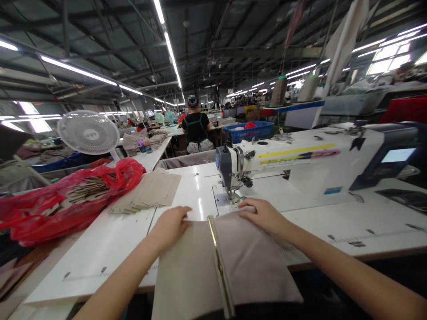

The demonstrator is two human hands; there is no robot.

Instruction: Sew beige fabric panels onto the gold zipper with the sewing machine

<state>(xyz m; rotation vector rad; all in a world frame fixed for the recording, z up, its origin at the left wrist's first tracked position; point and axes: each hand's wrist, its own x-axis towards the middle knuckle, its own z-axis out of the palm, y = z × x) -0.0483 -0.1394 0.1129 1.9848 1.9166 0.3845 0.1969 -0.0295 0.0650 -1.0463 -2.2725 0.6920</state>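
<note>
A beige fabric piece (253, 262) with a gold zipper (216, 258) down its middle hangs over the front edge of the white sewing table (100, 249). My left hand (171, 224) grips the fabric's upper left corner, fingertips bent over it. At the upper right edge, my right hand (258, 213) pinches a folded part of the same fabric, just in front of the needle area. The white sewing machine (300, 164) stands behind my right hand, its presser foot (233, 195) beyond the fabric's top edge.
Flat beige pieces (153, 189) lie stacked on the table's left side. Beside them a red plastic bag (66, 209) holds more pieces. A white fan (89, 133) stands behind. Farther off are a seated person (196, 126) and a blue basket (250, 131). Thread cones (278, 91) stand behind the machine.
</note>
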